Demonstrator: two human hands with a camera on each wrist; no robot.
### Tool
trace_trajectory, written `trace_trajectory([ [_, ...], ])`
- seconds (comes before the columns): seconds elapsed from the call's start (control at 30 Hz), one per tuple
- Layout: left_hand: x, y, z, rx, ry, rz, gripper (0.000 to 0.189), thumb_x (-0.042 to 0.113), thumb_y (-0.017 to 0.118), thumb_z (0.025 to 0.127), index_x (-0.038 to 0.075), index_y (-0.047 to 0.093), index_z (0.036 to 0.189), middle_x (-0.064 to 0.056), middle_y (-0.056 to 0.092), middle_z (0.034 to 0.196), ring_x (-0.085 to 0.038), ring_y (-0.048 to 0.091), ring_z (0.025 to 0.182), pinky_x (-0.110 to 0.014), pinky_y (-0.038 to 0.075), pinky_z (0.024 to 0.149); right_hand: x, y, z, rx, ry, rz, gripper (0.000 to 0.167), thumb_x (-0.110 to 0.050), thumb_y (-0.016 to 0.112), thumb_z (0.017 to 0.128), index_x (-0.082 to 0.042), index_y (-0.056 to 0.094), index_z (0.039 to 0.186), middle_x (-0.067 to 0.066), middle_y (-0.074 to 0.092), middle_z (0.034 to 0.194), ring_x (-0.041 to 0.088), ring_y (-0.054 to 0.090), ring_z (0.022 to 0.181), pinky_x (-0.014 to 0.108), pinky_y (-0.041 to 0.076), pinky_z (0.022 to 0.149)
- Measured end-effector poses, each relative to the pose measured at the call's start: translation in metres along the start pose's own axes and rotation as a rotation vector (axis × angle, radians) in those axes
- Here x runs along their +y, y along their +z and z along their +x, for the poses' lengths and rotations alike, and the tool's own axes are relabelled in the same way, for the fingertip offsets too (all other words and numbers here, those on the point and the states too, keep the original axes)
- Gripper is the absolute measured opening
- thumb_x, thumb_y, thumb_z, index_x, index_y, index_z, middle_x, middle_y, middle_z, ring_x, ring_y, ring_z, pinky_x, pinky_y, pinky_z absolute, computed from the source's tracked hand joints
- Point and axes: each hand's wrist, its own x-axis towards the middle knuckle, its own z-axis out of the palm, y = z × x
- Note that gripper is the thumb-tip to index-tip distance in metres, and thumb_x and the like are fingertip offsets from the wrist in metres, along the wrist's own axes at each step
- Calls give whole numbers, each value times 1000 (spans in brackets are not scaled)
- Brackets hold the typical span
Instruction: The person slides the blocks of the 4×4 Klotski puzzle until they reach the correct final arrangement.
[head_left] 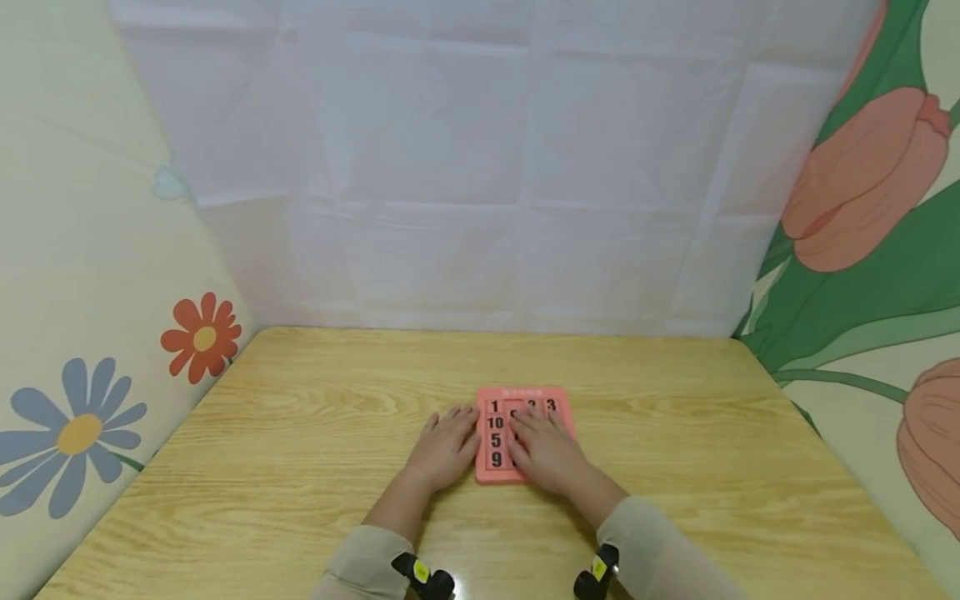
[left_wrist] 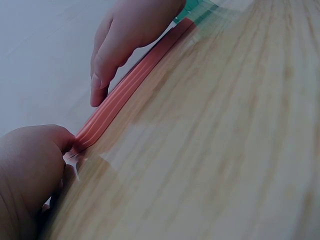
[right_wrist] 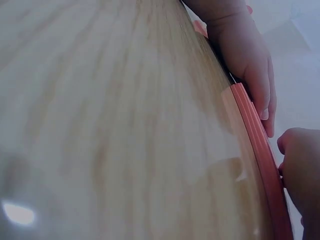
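Observation:
A pink sliding number puzzle [head_left: 513, 477] lies flat on the wooden table, with black numbers on its tiles; 1, 10, 5 and 9 show down the left column. My left hand [head_left: 444, 450] rests along its left side, fingers loosely extended and thumb at the rim. In the left wrist view, that thumb meets the near corner of the puzzle's pink edge [left_wrist: 125, 95]. Over the tiles lies my right hand [head_left: 551, 450], palm down, its fingers reaching toward the upper rows and touching the board. This hand hides much of the middle and right columns.
The pale wooden table [head_left: 300, 392] reaches back to a creased white cloth [head_left: 450, 167]. Flower-patterned walls [head_left: 75, 250] stand at both sides. Black straps [head_left: 423, 575] with small devices sit on both wrists, over light sleeves [head_left: 367, 558].

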Motion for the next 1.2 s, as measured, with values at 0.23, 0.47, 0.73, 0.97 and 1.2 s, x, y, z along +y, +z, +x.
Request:
trace_trajectory([
  [0.23, 1, 0, 0, 5, 1, 1, 49, 27, 43, 104, 3, 45, 146, -17, 44, 152, -36, 33, 146, -59, 15, 122, -1, 2, -6, 16, -14, -8, 50, -37, 38, 104, -9, 51, 143, 8, 45, 153, 28, 28, 149, 51, 16, 125],
  [0.47, 1, 0, 0, 4, -3, -1, 49, 28, 43, 104, 3, 44, 147, -17, 43, 153, -36, 32, 146, -58, 15, 122, -4, 1, -11, 13, -24, -21, 51, -39, 36, 104, -10, 50, 144, 8, 45, 153, 28, 29, 149, 51, 15, 125],
  [0.73, 0, 1, 0, 6, -14, -9, 50, 29, 43, 104, 4, 43, 148, -16, 42, 153, -35, 31, 147, -57, 13, 123, -3, 0, -13, 51, -15, 11, 49, -34, 40, 103, -7, 51, 143, 10, 46, 152, 31, 31, 148, 53, 17, 124],
  [0.97, -1, 2, 0, 8, -13, -15, 51, 30, 42, 104, 4, 42, 148, -16, 41, 154, -35, 30, 148, -57, 12, 123, 13, -4, -12, 112, 51, 24, 50, -34, 42, 103, -4, 51, 142, 13, 45, 152, 34, 32, 147, 57, 18, 122],
  [1.2, -1, 2, 0, 8, -19, -15, 51, 30, 42, 104, 5, 42, 148, -15, 41, 154, -34, 30, 148, -57, 12, 124, 32, -5, -11, 130, 121, 17, 52, -32, 43, 103, 1, 49, 142, 18, 44, 151, 34, 36, 145, 51, 23, 122],
])
